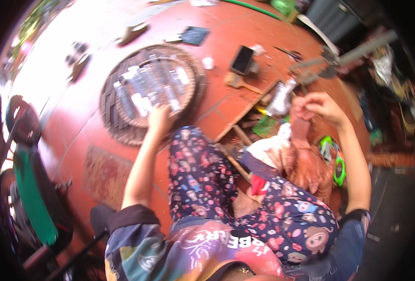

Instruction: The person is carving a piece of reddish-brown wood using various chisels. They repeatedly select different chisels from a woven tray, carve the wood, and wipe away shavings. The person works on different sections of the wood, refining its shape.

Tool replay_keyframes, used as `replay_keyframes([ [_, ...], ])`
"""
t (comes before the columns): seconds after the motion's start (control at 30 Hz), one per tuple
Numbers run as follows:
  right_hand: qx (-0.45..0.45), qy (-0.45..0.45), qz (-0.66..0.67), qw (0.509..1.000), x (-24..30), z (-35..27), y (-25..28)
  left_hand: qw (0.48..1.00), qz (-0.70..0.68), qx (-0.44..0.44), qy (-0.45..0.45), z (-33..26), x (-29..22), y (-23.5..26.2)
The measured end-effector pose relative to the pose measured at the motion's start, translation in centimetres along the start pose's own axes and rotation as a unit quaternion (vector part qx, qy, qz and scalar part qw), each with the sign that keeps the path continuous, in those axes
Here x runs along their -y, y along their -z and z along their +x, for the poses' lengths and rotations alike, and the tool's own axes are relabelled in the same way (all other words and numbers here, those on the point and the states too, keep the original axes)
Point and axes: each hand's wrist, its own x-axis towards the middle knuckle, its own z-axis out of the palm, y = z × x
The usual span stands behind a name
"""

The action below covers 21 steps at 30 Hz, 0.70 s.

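Clear, elongated packets [158, 75] already lie grouped on a round, brown woven tray [107, 105]; what remains, I cannot tell. The left hand [160, 119], grip unclear, is at their near edge; the right hand [323, 107] curls, contents unclear, by a reddish-brown carved wooden piece [308, 171].

Floor [212, 104] beside tray [200, 77] lies open; wooden strip [247, 110] obstructs rightward.

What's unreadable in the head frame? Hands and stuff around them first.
All in the head view:
Left hand, by the near edge of the round tray: blur hides whether its fingertips hold anything.
Clear packets on the tray: glare and blur hide any contents.
Right hand: blur hides whether it grips anything.
Reddish-brown piece below it: blur smears its detail.
Green-and-black object, far left: dark lens rim cuts it off.
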Motion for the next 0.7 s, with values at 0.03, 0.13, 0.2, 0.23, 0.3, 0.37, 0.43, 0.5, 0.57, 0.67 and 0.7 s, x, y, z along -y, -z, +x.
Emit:
replay_keyframes([
  [0.03,-0.001,0.061,-0.016,0.998,-0.1,-0.1,1.3,1.000,-0.018,0.014,0.016,0.2,0.0,-0.5],
  [0.13,-0.069,0.141,0.050,0.986,1.1,-0.6,1.9,1.000,-0.014,0.027,-0.009,-1.1,0.8,0.5],
  [0.2,-0.095,0.137,0.070,0.983,0.6,-2.2,2.8,0.998,0.021,0.058,-0.017,-1.7,0.3,1.4],
  [0.23,-0.103,0.131,0.065,0.984,-0.2,-2.7,3.5,0.998,0.022,0.062,-0.021,-2.3,1.1,1.4],
  [0.3,-0.117,0.118,0.054,0.985,-1.7,-3.3,4.2,0.994,0.036,0.098,-0.035,-2.6,-0.8,3.3],
  [0.37,-0.128,0.102,0.048,0.985,-2.9,-3.1,4.6,0.988,0.032,0.148,0.002,-2.4,-0.5,4.2],
  [0.43,-0.137,0.089,0.031,0.986,-3.2,-3.2,4.5,0.975,-0.018,0.208,0.073,-1.8,-0.1,5.0],
  [0.5,-0.173,0.097,-0.001,0.980,-3.5,-3.4,4.5,0.973,-0.055,0.185,0.128,0.7,3.0,4.3],
  [0.57,-0.204,0.075,-0.019,0.976,-3.8,-4.5,4.9,0.984,-0.024,0.089,0.154,5.9,4.0,3.4],
  [0.67,-0.203,0.048,-0.008,0.978,-3.6,-4.3,4.2,0.957,-0.079,0.038,0.277,10.8,10.1,0.8],
  [0.7,-0.189,0.046,-0.008,0.981,-3.2,-3.8,3.6,0.957,-0.031,0.028,0.285,11.5,11.5,-0.2],
])
